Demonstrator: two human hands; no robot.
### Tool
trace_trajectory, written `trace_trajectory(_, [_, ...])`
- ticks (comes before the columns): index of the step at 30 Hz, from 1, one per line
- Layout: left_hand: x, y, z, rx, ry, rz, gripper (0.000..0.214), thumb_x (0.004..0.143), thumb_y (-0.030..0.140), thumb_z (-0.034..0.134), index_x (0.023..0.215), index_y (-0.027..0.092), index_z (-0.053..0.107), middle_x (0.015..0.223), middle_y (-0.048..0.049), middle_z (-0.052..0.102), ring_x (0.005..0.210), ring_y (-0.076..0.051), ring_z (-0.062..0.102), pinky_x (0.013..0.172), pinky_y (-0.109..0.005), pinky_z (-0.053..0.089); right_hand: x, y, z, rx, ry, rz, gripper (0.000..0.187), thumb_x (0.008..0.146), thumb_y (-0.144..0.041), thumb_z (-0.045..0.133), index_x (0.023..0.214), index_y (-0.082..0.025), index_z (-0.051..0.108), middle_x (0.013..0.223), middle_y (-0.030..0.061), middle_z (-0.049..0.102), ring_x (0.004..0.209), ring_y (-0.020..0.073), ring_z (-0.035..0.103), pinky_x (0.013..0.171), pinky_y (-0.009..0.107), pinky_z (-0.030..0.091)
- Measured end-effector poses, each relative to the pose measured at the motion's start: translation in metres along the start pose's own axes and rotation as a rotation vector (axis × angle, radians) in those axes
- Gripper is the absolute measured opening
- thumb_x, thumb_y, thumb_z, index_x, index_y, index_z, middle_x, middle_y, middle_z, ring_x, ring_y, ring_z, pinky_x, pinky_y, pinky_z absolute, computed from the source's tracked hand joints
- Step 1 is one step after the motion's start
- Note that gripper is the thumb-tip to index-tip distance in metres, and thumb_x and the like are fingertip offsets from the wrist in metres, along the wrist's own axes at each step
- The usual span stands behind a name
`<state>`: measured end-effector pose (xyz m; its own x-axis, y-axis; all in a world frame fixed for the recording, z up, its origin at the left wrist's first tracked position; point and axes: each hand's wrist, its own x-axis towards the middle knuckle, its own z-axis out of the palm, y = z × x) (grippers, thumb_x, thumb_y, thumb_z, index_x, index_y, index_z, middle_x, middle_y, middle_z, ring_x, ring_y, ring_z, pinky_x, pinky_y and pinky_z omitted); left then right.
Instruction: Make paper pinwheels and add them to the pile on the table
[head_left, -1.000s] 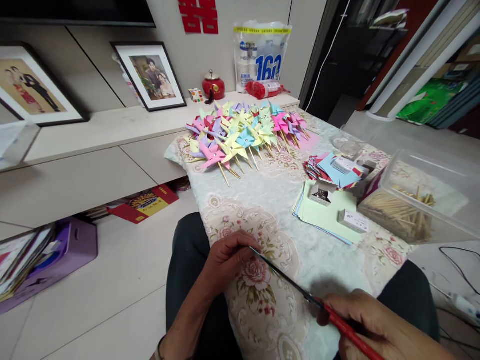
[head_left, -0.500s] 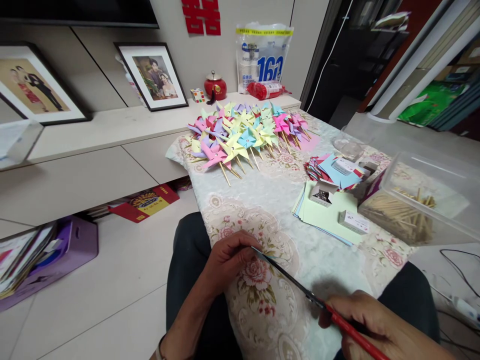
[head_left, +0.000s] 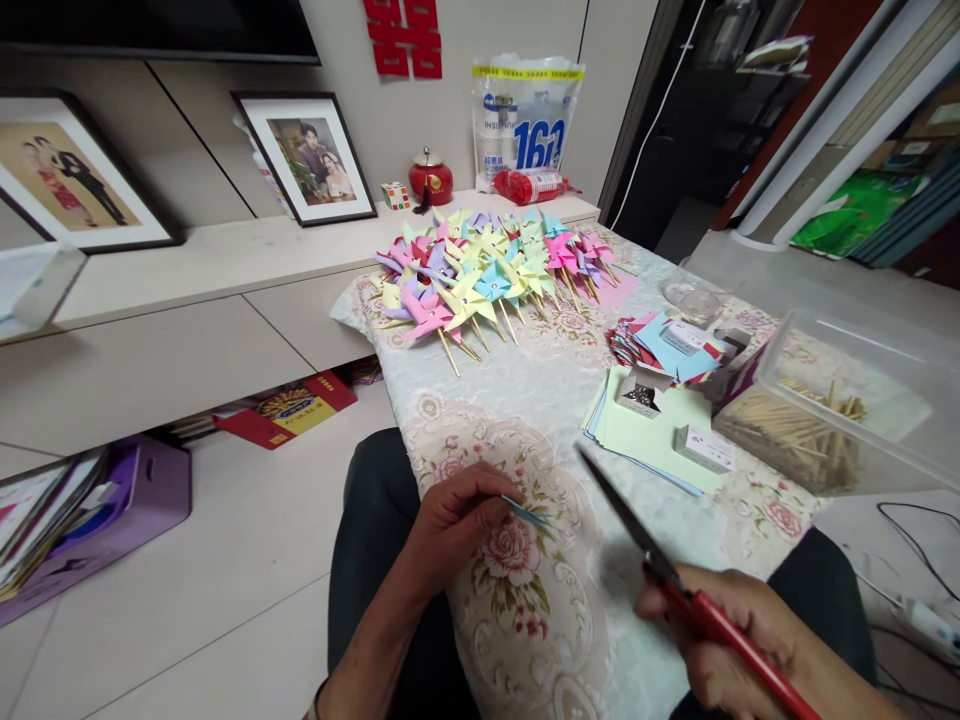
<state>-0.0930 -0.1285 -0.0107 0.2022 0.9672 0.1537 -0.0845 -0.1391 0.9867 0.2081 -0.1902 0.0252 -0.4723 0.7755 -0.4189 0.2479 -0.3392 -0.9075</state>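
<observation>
A thin blue piece, seemingly paper, (head_left: pixel 526 513) is pinched between the thumb and fingers of the left hand (head_left: pixel 465 510), low over the near part of the table, with its free end pointed toward the right. A pair of scissors (head_left: pixel 664 568) is gripped by the right hand (head_left: pixel 731 620), whose fingers are wrapped around the red handles; the dark blades are held apart from the blue piece and aimed up and away. Beneath both hands a floral tablecloth (head_left: pixel 510 385) is spread. Beyond the blades, a stack of pale green and blue sheets (head_left: pixel 675 415) is seen, on which an open small box of metal pieces (head_left: pixel 643 393) and a white carton (head_left: pixel 705 449) are set. Just behind it, a pile of coloured paper (head_left: pixel 660 345) is heaped, and to its right wooden sticks (head_left: pixel 802 430) are held in a clear plastic bin (head_left: pixel 915 440). At the far end, many pastel pinwheels (head_left: pixel 487 270) are laid close together. Past the table, a red jar (head_left: pixel 431 185) and a printed plastic bag (head_left: pixel 525 130) are placed on a white cabinet (head_left: pixel 187 265).
</observation>
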Motion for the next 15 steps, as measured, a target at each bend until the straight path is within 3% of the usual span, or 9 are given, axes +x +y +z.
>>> trace_trajectory(3, [-0.002,0.004,0.011,0.075,0.077,0.016,0.011,0.086,0.025,0.069,0.088,0.023,0.079,0.083,-0.0025,0.072,0.079,-0.017,0.067,0.074,-0.027,0.052,0.011,-0.016,0.008,-0.003,0.244,-0.124,0.036,0.079,-0.044,0.079,0.106,-0.022,0.071,0.086,0.0041,0.07,0.074,0.0158,0.065,0.066,0.023,0.055])
trace_trajectory(6, [-0.008,0.01,0.027,0.221,0.256,-0.041,0.011,0.085,0.024,0.069,0.091,0.025,0.078,0.086,-0.0002,0.074,0.081,-0.017,0.067,0.074,-0.027,0.053,0.023,-0.029,0.022,0.051,0.445,-0.212,0.035,0.077,-0.038,0.082,0.108,-0.025,0.07,0.09,0.0047,0.073,0.079,0.0182,0.068,0.066,0.024,0.057])
trace_trajectory(8, [-0.013,0.015,0.037,0.29,0.387,-0.123,0.012,0.085,0.027,0.069,0.096,0.025,0.075,0.088,0.0004,0.075,0.078,-0.017,0.067,0.071,-0.027,0.053,0.032,-0.035,0.035,0.121,0.464,-0.23,0.034,0.08,-0.038,0.08,0.11,-0.026,0.069,0.089,0.0036,0.074,0.071,0.0157,0.069,0.059,0.021,0.057])
trace_trajectory(10, [-0.017,0.019,0.044,0.352,0.443,-0.156,0.011,0.085,0.03,0.069,0.093,0.024,0.074,0.084,0.0007,0.075,0.074,-0.017,0.067,0.067,-0.027,0.053,0.041,-0.039,0.048,0.178,0.461,-0.247,0.031,0.082,-0.039,0.078,0.108,-0.026,0.07,0.09,0.0033,0.075,0.073,0.0152,0.07,0.062,0.021,0.059])
trace_trajectory(15, [-0.023,0.027,0.05,0.566,0.408,-0.013,0.006,0.085,0.028,0.069,0.088,0.024,0.073,0.082,0.0003,0.075,0.073,-0.019,0.068,0.07,-0.032,0.052,0.062,-0.044,0.064,0.157,0.589,-0.334,0.034,0.082,-0.038,0.077,0.112,-0.026,0.067,0.105,0.0051,0.076,0.077,0.0153,0.071,0.066,0.023,0.06])
